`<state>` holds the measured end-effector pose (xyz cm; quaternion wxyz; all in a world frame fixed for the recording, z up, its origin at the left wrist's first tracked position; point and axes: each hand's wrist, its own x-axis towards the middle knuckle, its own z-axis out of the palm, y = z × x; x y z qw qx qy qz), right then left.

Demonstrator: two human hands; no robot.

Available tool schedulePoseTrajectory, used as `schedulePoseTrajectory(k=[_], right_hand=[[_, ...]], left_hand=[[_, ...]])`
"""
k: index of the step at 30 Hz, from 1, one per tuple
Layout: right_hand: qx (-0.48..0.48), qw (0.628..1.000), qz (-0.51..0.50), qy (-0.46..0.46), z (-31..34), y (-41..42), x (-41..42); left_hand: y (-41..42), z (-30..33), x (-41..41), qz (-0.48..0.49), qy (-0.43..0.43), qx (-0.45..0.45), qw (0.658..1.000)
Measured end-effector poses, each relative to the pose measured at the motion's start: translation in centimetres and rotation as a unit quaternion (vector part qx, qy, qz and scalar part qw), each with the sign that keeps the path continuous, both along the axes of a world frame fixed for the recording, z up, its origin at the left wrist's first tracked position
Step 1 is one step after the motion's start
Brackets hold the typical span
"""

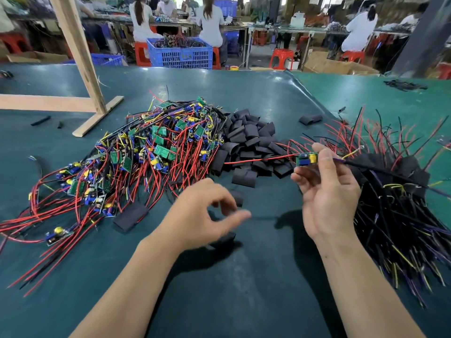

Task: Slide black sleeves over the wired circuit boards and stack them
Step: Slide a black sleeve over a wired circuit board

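My right hand pinches a small green circuit board between thumb and fingers. Its red wire trails left and its black and yellow wires run right. My left hand hovers blurred over the mat with fingers loosely curled and nothing in them. A loose black sleeve lies just beyond it and another sleeve lies under its fingers. A heap of bare wired boards sits on the left. Next to it is a pile of black sleeves. Sleeved boards are stacked at the right.
A wooden frame stands on the green mat at the back left. One stray sleeve lies near the mat's raised seam. Beyond the table are a blue crate, red stools and seated people at other benches.
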<state>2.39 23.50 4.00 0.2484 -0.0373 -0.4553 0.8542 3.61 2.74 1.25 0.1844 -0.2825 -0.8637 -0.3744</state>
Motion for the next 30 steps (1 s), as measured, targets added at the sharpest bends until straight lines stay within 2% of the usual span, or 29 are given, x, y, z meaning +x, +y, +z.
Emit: schedulePoseTrajectory(k=[2, 4, 6, 11, 17, 20, 25, 30], right_hand=[[-0.005, 1.000, -0.004, -0.002, 0.1, 0.1, 0.1], [-0.015, 1.000, -0.003, -0.008, 0.1, 0.2, 0.0], [-0.023, 1.000, 0.006, -0.012, 0.0, 0.2, 0.0], [-0.007, 1.000, 0.024, -0.004, -0.3, 0.0, -0.2], [0.017, 0.999, 0.038, -0.018, -0.3, 0.0, -0.2], [0.027, 0.998, 0.048, -0.021, -0.2, -0.2, -0.1], [0.043, 0.995, 0.085, -0.020, -0.3, -0.6, 0.1], [0.053, 0.995, 0.088, -0.010, -0.3, -0.4, 0.1]], left_hand=[[0.2, -0.2, 0.2, -0.048, -0.077, -0.075, 0.993], [-0.4, -0.3, -0.1, -0.038, -0.125, -0.094, 0.987], [-1.2, -0.4, -0.6, 0.002, -0.110, -0.077, 0.991], [-1.3, -1.0, -1.4, 0.114, 0.062, -0.073, 0.989], [0.3, -1.5, -1.2, 0.023, -0.010, -0.135, 0.990], [0.0, -1.4, -1.4, 0.015, -0.015, -0.105, 0.994], [-0.3, -1.4, -1.5, 0.012, -0.072, -0.062, 0.995], [-0.7, -1.1, -1.4, 0.035, -0.052, -0.068, 0.996]])
